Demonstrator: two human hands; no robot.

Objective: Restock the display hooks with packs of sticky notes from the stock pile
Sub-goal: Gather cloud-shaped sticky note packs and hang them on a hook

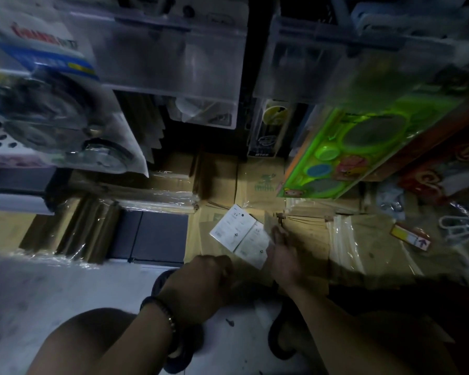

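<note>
Sticky-note packs (238, 235) in right hand (284, 257), labels blurred, left hand (205, 277) dim

Dim light, pale grey floor (38, 288)

1. A single wide-angle camera sits on the person's head, looking steeply down past the bare knees (92, 342) at 6 o'clock.
2. It faces low shelving. Hanging packets (65, 117) crowd the edge from 9 to 2 o'clock.
3. It is close: the left hand (201, 274) and the right hand (284, 255), at the white packs (238, 234), lie just below centre, with brown wrapped stacks (255, 182) beyond.
</note>
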